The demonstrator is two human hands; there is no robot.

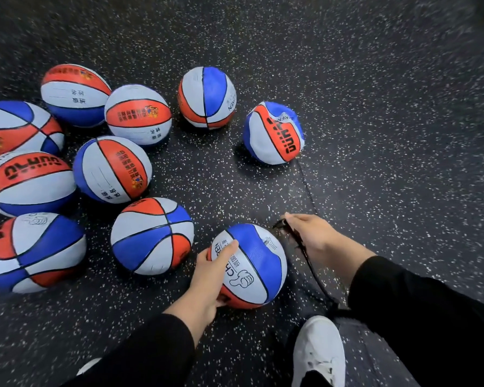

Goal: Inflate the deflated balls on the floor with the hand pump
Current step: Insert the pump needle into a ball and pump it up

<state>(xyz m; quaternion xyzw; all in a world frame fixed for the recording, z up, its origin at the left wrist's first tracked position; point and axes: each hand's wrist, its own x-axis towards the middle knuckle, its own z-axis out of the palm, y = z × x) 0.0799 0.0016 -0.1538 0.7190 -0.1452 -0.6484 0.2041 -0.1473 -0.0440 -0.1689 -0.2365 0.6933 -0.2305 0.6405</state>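
Gripping a ball with the left hand while the right hand pinches the hose, the person likely must seat the needle next.

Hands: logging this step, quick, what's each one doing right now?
Left hand: holds the ball nearest the person.
Right hand: grips the black pump hose.

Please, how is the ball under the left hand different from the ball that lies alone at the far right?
The ball under the left hand looks round and smooth; the far right ball is dented and wrinkled on top. The left hand grips the first one; nothing touches the second, except a thin black hose that seems to run to it. The first lies near the white shoe; the second lies farther off. Both are blue, white and orange.
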